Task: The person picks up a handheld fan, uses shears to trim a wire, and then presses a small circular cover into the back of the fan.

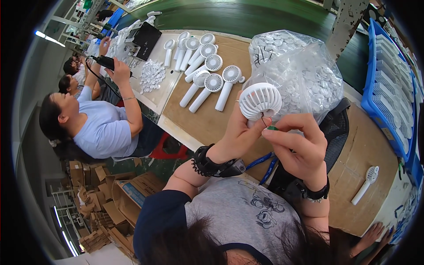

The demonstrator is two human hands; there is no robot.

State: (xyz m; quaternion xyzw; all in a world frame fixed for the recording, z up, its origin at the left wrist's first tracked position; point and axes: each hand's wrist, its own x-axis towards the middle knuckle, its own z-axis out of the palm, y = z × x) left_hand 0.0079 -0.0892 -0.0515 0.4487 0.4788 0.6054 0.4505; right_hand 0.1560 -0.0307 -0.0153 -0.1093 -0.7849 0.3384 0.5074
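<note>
A white handheld fan (260, 98) with a slatted round head is in my left hand (238, 132), its fingers closed around it. Dark thin wire (264, 120) comes out of the fan near my left thumb. My right hand (302, 145) is closed in a pinch just to the right, on a small green piece (272, 128) by the wire. The piece is mostly covered by the fingers, so its exact kind cannot be told. Beyond my left hand, several white handheld fans (213, 83) lie in a group on the cardboard-covered table (181, 92).
A clear bag (304, 84) of white round parts stands just beyond my hands. A blue tray (369, 95) of white parts is at right, near a single fan (365, 185). At left, a co-worker (106, 128) holds a black tool (105, 62) beside loose white discs (153, 75).
</note>
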